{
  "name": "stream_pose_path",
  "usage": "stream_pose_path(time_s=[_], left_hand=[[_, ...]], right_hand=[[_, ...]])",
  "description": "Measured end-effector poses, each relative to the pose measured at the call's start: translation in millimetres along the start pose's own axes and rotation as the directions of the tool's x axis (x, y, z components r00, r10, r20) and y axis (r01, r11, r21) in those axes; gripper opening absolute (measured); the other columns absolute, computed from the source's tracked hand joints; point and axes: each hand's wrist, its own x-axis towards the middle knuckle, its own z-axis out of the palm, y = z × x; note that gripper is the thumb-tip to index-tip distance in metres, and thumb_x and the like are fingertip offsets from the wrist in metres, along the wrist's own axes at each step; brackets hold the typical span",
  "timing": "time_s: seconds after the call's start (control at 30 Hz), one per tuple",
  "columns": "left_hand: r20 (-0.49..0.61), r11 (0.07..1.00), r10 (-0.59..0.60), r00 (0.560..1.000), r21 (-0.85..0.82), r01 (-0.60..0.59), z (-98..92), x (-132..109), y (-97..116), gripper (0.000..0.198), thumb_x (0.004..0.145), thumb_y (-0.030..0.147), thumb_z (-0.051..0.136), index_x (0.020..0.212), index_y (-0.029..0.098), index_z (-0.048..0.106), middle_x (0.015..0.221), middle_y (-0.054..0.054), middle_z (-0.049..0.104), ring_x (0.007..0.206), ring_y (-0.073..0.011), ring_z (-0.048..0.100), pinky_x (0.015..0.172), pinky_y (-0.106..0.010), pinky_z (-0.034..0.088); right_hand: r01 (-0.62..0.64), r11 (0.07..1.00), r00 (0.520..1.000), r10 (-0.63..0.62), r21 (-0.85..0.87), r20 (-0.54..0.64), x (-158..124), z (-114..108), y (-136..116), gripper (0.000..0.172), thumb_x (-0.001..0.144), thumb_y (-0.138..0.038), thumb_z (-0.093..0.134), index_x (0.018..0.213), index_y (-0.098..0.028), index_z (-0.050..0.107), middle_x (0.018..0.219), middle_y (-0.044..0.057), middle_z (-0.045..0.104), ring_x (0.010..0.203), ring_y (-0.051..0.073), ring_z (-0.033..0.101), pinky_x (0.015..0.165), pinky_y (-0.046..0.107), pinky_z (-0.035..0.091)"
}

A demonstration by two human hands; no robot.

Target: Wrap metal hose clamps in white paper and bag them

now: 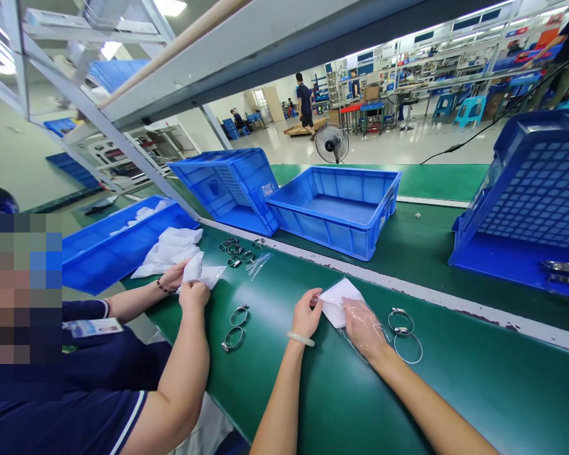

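Low over the green bench, my left hand (308,313), with a pale bangle at its wrist, pinches the near-left edge of a clear plastic bag (378,319). My right hand (364,327) appears to be inside that bag, the film lying over its back and wrist. Its fingers close on a flat white folded piece (337,302) at the bag's far end; whether this is paper or cloth I cannot tell. Beside my right wrist lie metal hose clamps (401,322). Another pair of hose clamps (233,339) rests left of my left hand.
A co-worker's hands (193,296) hold a white wrapper at the left, by a white pile (168,253). More clamps (234,248) and clear strips (258,265) lie beyond. Blue bins (325,230) line the back; another blue bin (516,234) stands tilted at right. A shelf beam (265,57) crosses overhead.
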Motion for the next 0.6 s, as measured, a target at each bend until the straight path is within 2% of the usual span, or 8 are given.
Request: stream_pose_path(time_s=[0.17,0.27,0.43,0.6], left_hand=[[-0.003,0.999,0.013,1.0,-0.032,-0.014,2.1,-2.2,2.9,0.035,0.078,0.022,0.055,0.112,0.015,0.059,0.104,-0.009,0.063,0.092,-0.0178,0.06,0.084,-0.03,0.048],[0.07,0.998,0.011,0.997,-0.065,-0.007,3.6,-4.6,9.0,0.043,0.077,0.027,0.061,0.117,0.015,0.056,0.105,-0.01,0.062,0.095,-0.0186,0.06,0.086,-0.031,0.048],[0.236,0.989,0.009,0.972,-0.142,0.026,8.4,-8.9,20.1,0.046,0.076,0.035,0.063,0.116,0.013,0.057,0.099,-0.01,0.065,0.081,-0.0171,0.063,0.077,-0.03,0.052],[0.287,0.971,-0.084,0.954,-0.191,0.143,10.8,-12.1,18.5,0.057,0.071,0.042,0.065,0.116,0.01,0.054,0.091,-0.009,0.065,0.077,-0.019,0.064,0.07,-0.031,0.054]], right_hand=[[-0.008,1.0,0.999,0.008,0.001,-0.032,-7.2,-3.9,-4.5,0.034,0.09,-0.01,0.036,0.107,-0.013,0.065,0.107,0.013,0.068,0.102,0.023,0.062,0.092,0.038,0.051],[-0.062,0.998,0.996,0.063,0.007,-0.061,-6.7,-5.9,-7.4,0.036,0.092,-0.012,0.032,0.112,-0.011,0.062,0.109,0.015,0.067,0.103,0.023,0.062,0.091,0.04,0.051],[-0.105,0.994,0.994,0.105,-0.003,-0.035,-3.8,-15.0,-13.8,0.035,0.092,-0.013,0.032,0.116,-0.011,0.058,0.106,0.016,0.067,0.1,0.024,0.063,0.086,0.039,0.052],[-0.063,0.995,0.996,0.067,-0.082,0.052,-4.8,-26.9,-31.4,0.027,0.088,-0.01,0.041,0.106,-0.013,0.061,0.102,0.012,0.068,0.097,0.021,0.063,0.088,0.033,0.05]])
